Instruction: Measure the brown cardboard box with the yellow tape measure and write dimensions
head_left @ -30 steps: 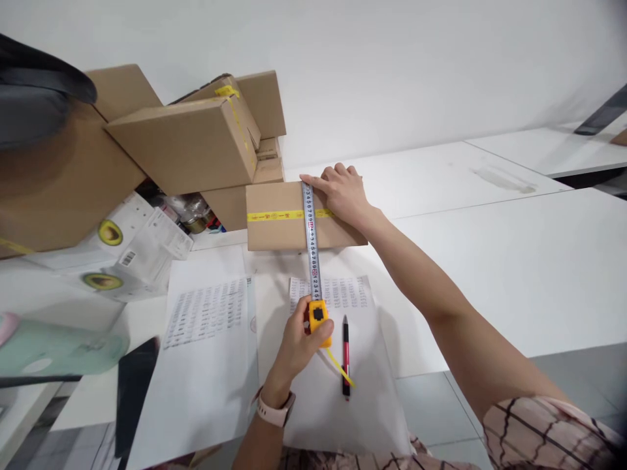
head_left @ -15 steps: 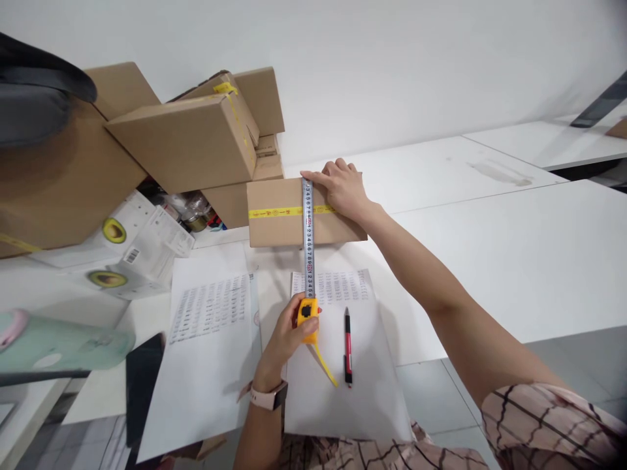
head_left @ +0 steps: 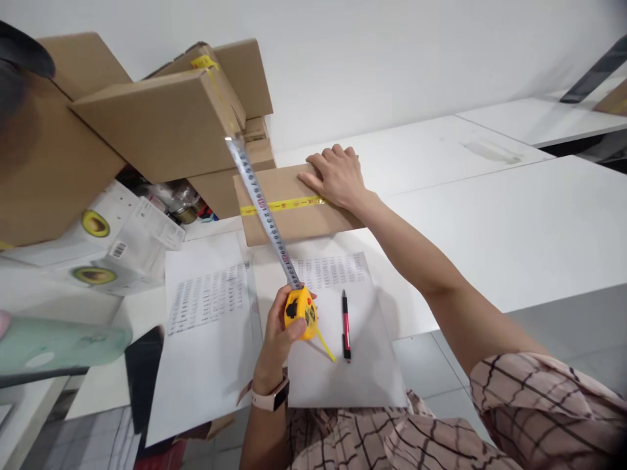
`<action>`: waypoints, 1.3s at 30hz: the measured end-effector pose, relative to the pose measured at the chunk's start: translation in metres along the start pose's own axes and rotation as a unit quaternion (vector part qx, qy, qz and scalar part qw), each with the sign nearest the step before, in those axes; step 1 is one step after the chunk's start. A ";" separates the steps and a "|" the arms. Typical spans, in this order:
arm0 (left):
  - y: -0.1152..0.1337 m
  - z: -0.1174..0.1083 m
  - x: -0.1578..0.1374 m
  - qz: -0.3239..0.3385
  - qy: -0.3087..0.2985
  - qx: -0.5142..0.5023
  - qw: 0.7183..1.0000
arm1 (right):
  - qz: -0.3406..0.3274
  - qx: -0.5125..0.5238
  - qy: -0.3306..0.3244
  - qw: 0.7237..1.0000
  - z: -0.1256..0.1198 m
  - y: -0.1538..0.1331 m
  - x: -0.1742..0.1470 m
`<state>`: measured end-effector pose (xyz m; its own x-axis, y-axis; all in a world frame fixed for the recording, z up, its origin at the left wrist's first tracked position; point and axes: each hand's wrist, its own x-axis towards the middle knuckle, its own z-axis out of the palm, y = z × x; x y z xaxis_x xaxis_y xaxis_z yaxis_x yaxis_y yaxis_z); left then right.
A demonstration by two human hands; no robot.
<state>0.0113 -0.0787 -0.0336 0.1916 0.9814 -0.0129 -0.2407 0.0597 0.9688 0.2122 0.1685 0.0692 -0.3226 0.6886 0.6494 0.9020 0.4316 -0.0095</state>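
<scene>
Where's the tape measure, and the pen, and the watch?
Tape measure [head_left: 302, 308]: head view, on its yellow case.
Pen [head_left: 346, 326]: head view, on its red barrel.
Watch [head_left: 267, 400]: head view, on its pink strap.

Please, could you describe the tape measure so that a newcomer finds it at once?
Start at the white table, then find the printed sheet with a pen on it. Just left of that pen, the left grip holds the tape measure. Only it has a yellow case and a numbered silver blade.
</scene>
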 end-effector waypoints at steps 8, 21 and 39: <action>-0.016 0.002 -0.030 -0.060 -0.034 0.085 0.994 | -0.048 0.048 0.025 0.997 0.008 -0.024 -0.110; 0.004 0.025 -0.042 -0.026 -0.105 0.411 0.905 | 0.230 0.361 0.215 0.878 -0.117 -0.014 -0.139; 0.119 -0.001 0.050 0.340 0.140 0.594 0.715 | 0.106 0.168 -0.341 0.919 -0.052 -0.095 -0.255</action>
<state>-0.0084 -0.0219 0.0810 0.1773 0.7172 0.6739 0.8231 -0.4835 0.2980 0.2234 -0.0788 -0.0565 -0.3573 0.9337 -0.0206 0.8629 0.3217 -0.3898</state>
